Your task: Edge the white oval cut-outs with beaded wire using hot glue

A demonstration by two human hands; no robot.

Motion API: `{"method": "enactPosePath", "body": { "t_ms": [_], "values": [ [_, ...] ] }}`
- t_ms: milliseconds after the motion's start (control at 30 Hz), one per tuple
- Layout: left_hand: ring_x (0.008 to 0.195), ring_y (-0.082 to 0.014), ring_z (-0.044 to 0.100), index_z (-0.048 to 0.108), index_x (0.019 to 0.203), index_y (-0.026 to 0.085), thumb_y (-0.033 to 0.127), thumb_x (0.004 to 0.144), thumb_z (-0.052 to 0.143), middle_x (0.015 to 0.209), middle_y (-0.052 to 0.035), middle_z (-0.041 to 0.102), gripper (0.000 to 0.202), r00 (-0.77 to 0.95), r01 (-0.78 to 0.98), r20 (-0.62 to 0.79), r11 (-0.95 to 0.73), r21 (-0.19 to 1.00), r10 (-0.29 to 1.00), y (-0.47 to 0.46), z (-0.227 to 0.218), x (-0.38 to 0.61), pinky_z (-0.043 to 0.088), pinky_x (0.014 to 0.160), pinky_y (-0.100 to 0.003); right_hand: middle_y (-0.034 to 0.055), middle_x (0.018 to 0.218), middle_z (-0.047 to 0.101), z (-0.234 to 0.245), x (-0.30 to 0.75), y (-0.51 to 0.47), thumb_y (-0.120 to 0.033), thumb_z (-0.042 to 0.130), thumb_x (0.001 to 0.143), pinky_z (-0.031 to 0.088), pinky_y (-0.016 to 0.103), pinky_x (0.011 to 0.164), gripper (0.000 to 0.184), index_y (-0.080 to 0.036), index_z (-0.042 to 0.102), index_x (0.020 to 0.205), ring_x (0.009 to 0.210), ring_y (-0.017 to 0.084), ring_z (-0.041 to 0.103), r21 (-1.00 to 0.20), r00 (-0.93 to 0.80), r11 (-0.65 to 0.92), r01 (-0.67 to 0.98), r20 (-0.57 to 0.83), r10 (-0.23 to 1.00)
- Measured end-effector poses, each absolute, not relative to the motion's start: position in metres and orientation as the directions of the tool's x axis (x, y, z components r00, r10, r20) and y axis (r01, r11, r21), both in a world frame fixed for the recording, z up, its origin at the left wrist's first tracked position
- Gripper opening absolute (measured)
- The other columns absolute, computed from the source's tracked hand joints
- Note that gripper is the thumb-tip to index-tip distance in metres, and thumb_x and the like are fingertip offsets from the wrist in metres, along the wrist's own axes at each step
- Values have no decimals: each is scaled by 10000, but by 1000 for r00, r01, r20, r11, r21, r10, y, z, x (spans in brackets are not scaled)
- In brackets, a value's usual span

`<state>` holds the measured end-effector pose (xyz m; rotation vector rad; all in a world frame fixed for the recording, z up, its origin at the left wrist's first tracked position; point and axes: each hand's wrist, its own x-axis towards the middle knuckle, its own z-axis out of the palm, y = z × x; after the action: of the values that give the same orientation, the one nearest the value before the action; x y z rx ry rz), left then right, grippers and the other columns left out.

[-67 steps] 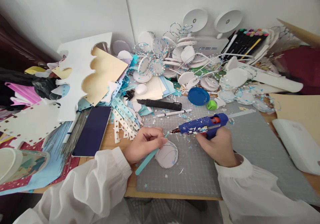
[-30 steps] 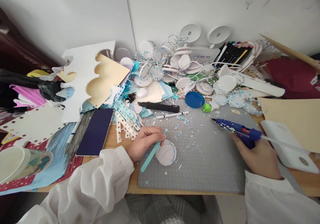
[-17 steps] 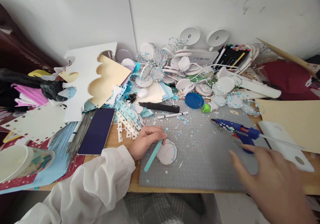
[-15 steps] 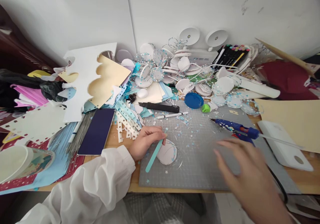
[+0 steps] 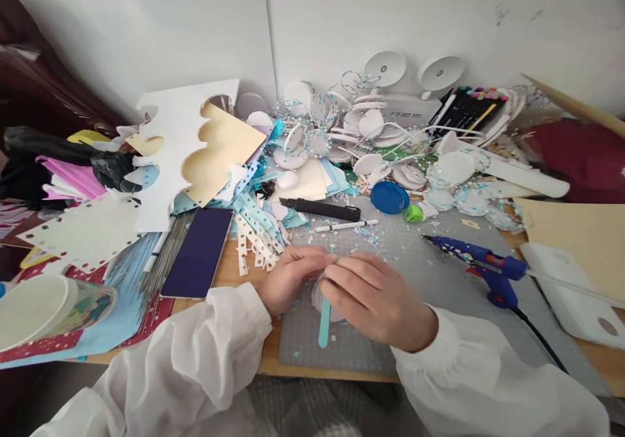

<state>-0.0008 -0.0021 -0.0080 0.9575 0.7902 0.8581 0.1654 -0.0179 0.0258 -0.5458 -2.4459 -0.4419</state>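
Observation:
My left hand (image 5: pixel 289 275) and my right hand (image 5: pixel 375 299) meet over a white paper disc (image 5: pixel 316 295) on the grey cutting mat (image 5: pixel 430 294). Both hands are closed in a pinch around a teal stick (image 5: pixel 324 320), whose lower end pokes out below my fingers. My right hand covers most of the disc. The blue glue gun (image 5: pixel 481 264) lies on the mat to the right, apart from both hands, with its black cord trailing toward the table edge.
A black utility knife (image 5: pixel 322 208), a white pen (image 5: pixel 346 225), a blue lid (image 5: pixel 389 197) and a green cap (image 5: pixel 414 213) lie behind the hands. A dark phone (image 5: pixel 199 252) lies left. White discs and paper scraps are piled at the back; a white box (image 5: pixel 571 290) sits right.
My right hand set the glue gun down on the mat at the right, let go and swept left to join my left hand on the stick and disc. The stick now points downward.

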Motion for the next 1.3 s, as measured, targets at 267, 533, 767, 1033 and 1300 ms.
{"method": "enactPosePath", "body": {
  "t_ms": [267, 533, 767, 1033, 1300],
  "values": [
    [662, -135, 498, 712, 798, 149, 363, 917, 514, 679, -18, 557, 315, 377, 124, 79, -134, 983, 923, 0, -3, -4, 387, 648, -265, 41, 888, 726, 2, 197, 0, -63, 570, 853, 575, 383, 718, 231, -249, 556, 989, 827, 204, 696, -400, -257, 779, 482, 786, 563],
    [889, -197, 547, 671, 1039, 138, 233, 927, 486, 931, -98, 611, 236, 708, 407, 172, -594, 694, 685, 15, -8, -17, 433, 810, -325, 37, 772, 677, -29, 205, 13, -212, 614, 873, 554, 349, 559, 77, -243, 545, 892, 600, 184, 649, -870, 168, 444, 216, 481, 860],
    [931, -231, 526, 656, 1038, 178, 479, 834, 634, 979, -73, 606, 365, 766, 509, 48, -650, 564, 641, 19, -6, -22, 365, 852, -377, 36, 765, 681, -19, 206, 9, -205, 596, 888, 551, 310, 547, 90, -243, 515, 891, 629, 179, 663, -859, 114, 460, 226, 492, 863],
    [883, -185, 529, 595, 893, 183, 354, 853, 632, 924, -43, 599, 179, 700, 405, 48, -451, 796, 713, 13, 2, -13, 395, 812, -311, 36, 761, 690, -19, 209, 7, -213, 565, 911, 538, 316, 536, 62, -239, 510, 901, 603, 182, 653, -867, 85, 466, 176, 485, 871],
    [692, -109, 523, 587, 993, 177, 327, 904, 551, 875, -25, 611, 178, 609, 280, -55, -149, 948, 792, 1, 0, -6, 405, 599, -207, 18, 743, 646, -23, 209, 5, -256, 579, 906, 514, 314, 548, 58, -234, 527, 916, 586, 162, 603, -915, 52, 403, -10, 402, 914]
  ]
}}
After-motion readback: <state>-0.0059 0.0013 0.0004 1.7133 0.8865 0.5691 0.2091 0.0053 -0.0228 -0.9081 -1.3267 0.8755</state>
